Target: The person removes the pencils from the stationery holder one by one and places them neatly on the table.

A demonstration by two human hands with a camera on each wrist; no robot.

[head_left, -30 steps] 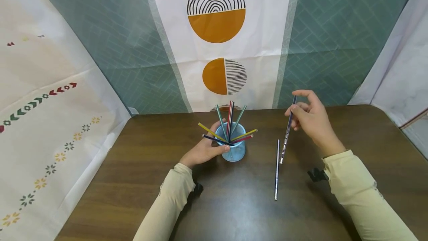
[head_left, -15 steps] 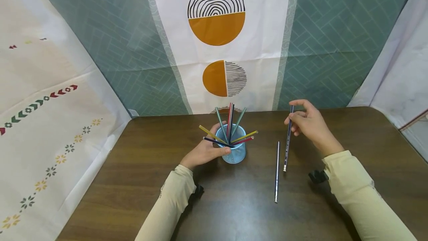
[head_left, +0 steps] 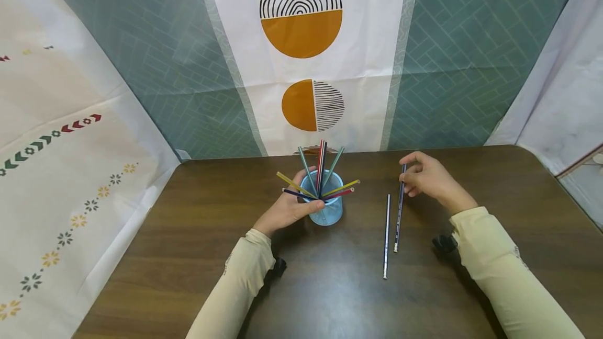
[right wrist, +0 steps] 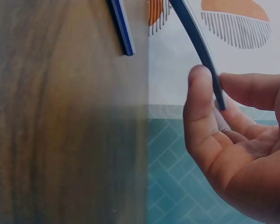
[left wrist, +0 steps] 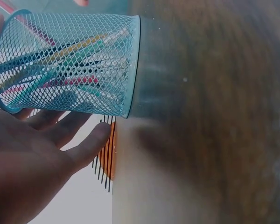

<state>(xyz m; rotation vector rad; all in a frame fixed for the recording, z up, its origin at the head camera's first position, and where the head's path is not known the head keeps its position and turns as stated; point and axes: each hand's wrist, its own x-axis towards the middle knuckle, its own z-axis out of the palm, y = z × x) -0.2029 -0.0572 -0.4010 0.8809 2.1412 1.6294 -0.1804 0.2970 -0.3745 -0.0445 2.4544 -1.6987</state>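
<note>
My left hand [head_left: 282, 212] holds a light-blue mesh pencil cup [head_left: 331, 215] by its rim, thumb on the near side and fingers around the left. Several coloured pencils fan out of the cup; the left wrist view shows their lower ends through the mesh [left wrist: 70, 65]. Between thumb and fingertips, my right hand [head_left: 433, 181] pinches the far end of a dark-blue patterned pencil [head_left: 399, 218], whose other end points toward me, low over the table. Just left of it, a similar pencil [head_left: 387, 237] lies on the wood.
A dark wooden table [head_left: 202, 276] with a rounded right corner carries everything. Behind its back edge hangs a green and white patterned cloth [head_left: 367, 114]. Pale cloth [head_left: 94, 182] rises along the left side.
My right hand has come down toward the table with its pencil, which now lies nearly in line with the other pencil. The left hand stays on the cup; the head view shifts slightly.
</note>
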